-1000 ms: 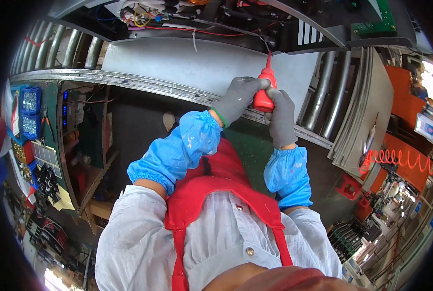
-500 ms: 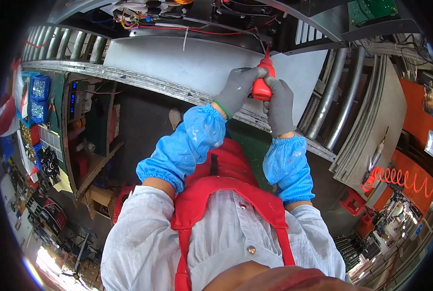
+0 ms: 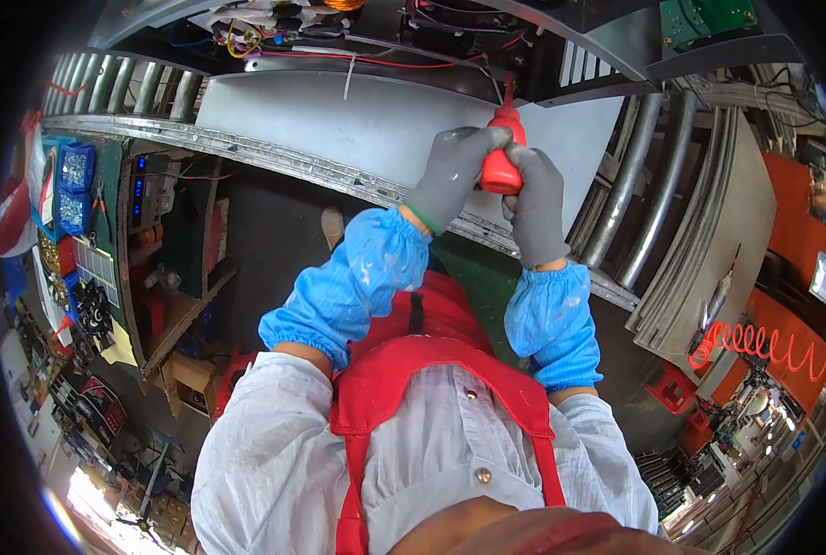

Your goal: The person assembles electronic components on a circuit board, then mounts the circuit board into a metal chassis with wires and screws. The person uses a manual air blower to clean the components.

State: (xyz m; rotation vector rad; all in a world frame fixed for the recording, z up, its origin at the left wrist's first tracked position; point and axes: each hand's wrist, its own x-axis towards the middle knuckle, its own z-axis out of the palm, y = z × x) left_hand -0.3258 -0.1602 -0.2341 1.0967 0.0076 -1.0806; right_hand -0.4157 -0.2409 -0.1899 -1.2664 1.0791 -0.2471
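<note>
Both of my grey-gloved hands grip a small red squeeze bottle with a thin pointed nozzle. My left hand closes on its left side, and my right hand wraps its right side. The nozzle points away from me, its tip at the lower front edge of a dark metal housing. Whether the tip touches the metal, I cannot tell. Wires and a red cable run inside the housing. Beneath the bottle lies a pale grey sheet, and a white cable tie end sticks out over it.
The sheet rests on a roller conveyor with a metal side rail. At the left stands a workbench with blue bins of small parts. Stacked boards and a coiled orange air hose are at the right. A green circuit board sits upper right.
The bottle and both hands have shifted only very slightly. My grip on the bottle looks the same, and the nozzle stays at the housing's edge.
</note>
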